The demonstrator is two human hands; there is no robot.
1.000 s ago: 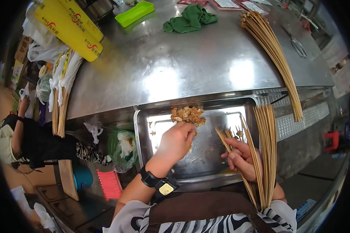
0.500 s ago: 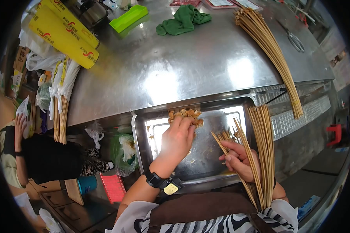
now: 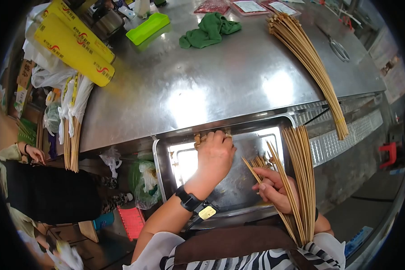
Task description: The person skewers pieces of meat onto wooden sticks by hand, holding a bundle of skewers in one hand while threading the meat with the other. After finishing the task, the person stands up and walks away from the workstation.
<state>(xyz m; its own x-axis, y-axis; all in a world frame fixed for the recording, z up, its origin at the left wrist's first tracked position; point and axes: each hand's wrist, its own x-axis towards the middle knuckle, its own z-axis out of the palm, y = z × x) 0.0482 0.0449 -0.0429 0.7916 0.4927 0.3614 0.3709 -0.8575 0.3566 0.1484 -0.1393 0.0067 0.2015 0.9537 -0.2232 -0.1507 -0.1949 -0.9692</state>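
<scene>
While partly under the left hand [image 3: 215, 152], grip unclear, brown pieces [image 3: 198, 140], a skewer [image 3: 251, 169] in the right hand [image 3: 276, 191].

Tray [image 3: 238, 193]: before the person, at the near edge of the table [image 3: 153, 94]. In tray, far side: food pieces [image 3: 197, 141], beneath the left hand [image 3: 214, 155]. Over tray, right part: right hand [image 3: 276, 194], with skewers [image 3: 279, 168] in its grasp; near bundle [image 3: 305, 180] just right of it. On table, left to right: film rolls [image 3: 74, 49], open box [image 3: 147, 29], cloth [image 3: 209, 30], long bundle [image 3: 305, 51] projecting past the near edge, scissors [image 3: 339, 48]. Packets [image 3: 248, 6]: behind cloth. Left of tray: plastic bag [image 3: 145, 182]; farther left, another person [image 3: 45, 193].
</scene>
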